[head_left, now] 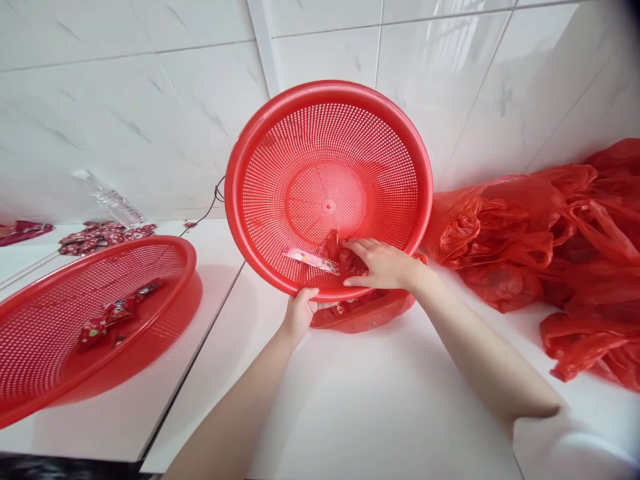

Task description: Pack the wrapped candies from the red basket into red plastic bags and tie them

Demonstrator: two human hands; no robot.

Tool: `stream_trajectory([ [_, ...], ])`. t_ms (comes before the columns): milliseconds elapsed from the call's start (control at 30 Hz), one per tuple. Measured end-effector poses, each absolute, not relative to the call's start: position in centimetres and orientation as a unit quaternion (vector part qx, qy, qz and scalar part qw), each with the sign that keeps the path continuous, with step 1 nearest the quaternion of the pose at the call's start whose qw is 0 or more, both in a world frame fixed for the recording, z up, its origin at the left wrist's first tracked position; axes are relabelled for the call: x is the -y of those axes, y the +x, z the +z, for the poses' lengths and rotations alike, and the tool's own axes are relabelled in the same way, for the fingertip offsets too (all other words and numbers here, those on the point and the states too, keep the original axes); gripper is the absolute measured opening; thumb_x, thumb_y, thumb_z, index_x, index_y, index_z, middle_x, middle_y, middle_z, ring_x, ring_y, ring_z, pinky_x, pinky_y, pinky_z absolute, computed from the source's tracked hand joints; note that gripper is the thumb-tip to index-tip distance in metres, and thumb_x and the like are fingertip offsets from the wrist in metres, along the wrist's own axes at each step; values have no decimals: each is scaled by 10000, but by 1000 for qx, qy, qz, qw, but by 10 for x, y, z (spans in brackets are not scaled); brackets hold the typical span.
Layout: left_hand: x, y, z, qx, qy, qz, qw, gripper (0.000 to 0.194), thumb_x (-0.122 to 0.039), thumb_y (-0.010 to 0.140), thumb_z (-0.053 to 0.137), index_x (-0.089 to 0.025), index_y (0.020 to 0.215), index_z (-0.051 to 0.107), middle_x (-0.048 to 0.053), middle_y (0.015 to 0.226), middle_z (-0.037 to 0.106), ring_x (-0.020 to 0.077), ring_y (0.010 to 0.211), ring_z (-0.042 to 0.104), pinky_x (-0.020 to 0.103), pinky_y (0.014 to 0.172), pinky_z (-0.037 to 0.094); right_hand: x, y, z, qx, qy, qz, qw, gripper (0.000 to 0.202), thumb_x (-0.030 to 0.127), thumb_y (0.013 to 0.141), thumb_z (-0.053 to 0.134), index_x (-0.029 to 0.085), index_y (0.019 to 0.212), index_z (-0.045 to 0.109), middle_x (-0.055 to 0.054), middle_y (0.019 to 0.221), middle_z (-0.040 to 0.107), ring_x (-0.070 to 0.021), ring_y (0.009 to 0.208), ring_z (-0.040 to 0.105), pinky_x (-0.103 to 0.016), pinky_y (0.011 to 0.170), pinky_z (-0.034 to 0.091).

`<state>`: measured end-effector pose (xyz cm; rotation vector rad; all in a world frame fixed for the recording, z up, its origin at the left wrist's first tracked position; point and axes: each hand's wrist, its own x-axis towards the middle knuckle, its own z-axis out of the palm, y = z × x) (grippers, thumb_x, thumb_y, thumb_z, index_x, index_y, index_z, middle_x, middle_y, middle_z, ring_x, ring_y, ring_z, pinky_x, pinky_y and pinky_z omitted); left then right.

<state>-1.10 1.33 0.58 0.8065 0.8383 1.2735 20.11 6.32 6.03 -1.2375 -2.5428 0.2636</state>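
A red plastic colander basket [327, 93] is tipped toward me, its mouth facing my side. My left hand [300, 313] grips its near rim, thumb over the edge and fingers underneath. Inside the lower wall, my right hand [377, 265] is curled over small dark red wrapped packets [354, 263]; their exact kind is partly hidden by the fingers. A pink and white wrapped stick packet [310, 260] lies just left of those fingers. Below the rim, a red plastic bag [365, 318] with patterned packets in it rests on the white table.
Another red colander basket [193, 257] with a few wrapped packets [120, 310] stands at left. Behind it are a clear plastic bottle [117, 203] and red patterned packets [100, 237]. Filled red plastic bags [505, 227] pile up at right. A tiled wall [320, 53] closes the back.
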Motion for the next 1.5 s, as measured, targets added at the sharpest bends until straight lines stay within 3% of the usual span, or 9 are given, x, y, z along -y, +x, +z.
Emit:
stream_trajectory([
  [133, -18, -15, 3, -380, 360, 568, 636, 275, -238, 646, 641, -114, 891, 655, 100, 870, 739, 360, 1048, 650, 529, 847, 554, -60, 203, 64, 886, -427, 153, 94, 1079, 654, 622, 733, 177, 1493, 311, -191, 1341, 553, -368, 1209, 539, -484, 984, 428],
  [300, -21, -17, 1, -386, 343, 577, 632, 317, -243, 619, 641, -126, 914, 638, 82, 869, 736, 354, 1042, 652, 531, 844, 555, -61, 201, 63, 893, -407, 149, 120, 1042, 552, 622, 782, 174, 1482, 331, -185, 1309, 577, -350, 1202, 542, -464, 977, 424],
  [633, -22, -18, 2, -380, 338, 589, 628, 295, -227, 624, 626, -150, 908, 616, 66, 881, 731, 340, 1047, 654, 527, 838, 562, -60, 203, 75, 887, -388, 146, 202, 616, 364, 773, 694, 237, 1343, 495, -80, 1148, 672, -247, 975, 651, -335, 812, 479],
  [800, -20, -17, 1, -387, 359, 563, 636, 274, -252, 631, 628, -130, 876, 636, 91, 835, 734, 356, 1052, 648, 522, 833, 564, -61, 205, 78, 870, -420, 98, 239, 314, 311, 819, 625, 224, 1121, 624, -62, 1038, 703, -230, 921, 653, -307, 769, 459],
  [933, -20, -17, 2, -387, 357, 564, 636, 286, -257, 608, 643, -124, 862, 642, 102, 874, 737, 362, 1042, 650, 523, 827, 564, -61, 208, 81, 849, -437, 109, 276, 265, 325, 820, 622, 211, 1058, 648, -49, 947, 711, -208, 822, 651, -299, 741, 453],
  [1067, -22, -21, 3, -380, 352, 583, 626, 273, -239, 629, 635, -133, 880, 641, 97, 927, 735, 348, 1034, 654, 513, 831, 561, -58, 210, 88, 809, -418, 190, 367, 249, 353, 807, 638, 190, 995, 645, -29, 878, 702, -187, 784, 640, -305, 759, 471],
  [1200, -27, -26, 4, -370, 348, 620, 598, 312, -209, 650, 628, -158, 958, 631, 80, 958, 730, 331, 1056, 646, 508, 845, 554, -58, 213, 91, 723, -379, 386, 430, 282, 402, 746, 695, 201, 920, 604, 0, 838, 664, -172, 766, 632, -307, 730, 508],
  [1333, -32, -31, 8, -355, 333, 641, 594, 279, -207, 649, 626, -156, 922, 631, 85, 958, 726, 329, 1082, 634, 517, 870, 542, -61, 217, 91, 628, -379, 541, 411, 347, 420, 685, 734, 223, 929, 586, 12, 802, 637, -158, 675, 617, -280, 574, 511],
  [1500, -34, -35, 16, -358, 325, 645, 592, 245, -238, 647, 596, -147, 870, 640, 97, 962, 719, 329, 1084, 631, 523, 881, 537, -60, 226, 96, 658, -381, 532, 372, 287, 372, 675, 730, 199, 867, 606, 31, 718, 590, -99, 537, 510, -222, 449, 388],
])
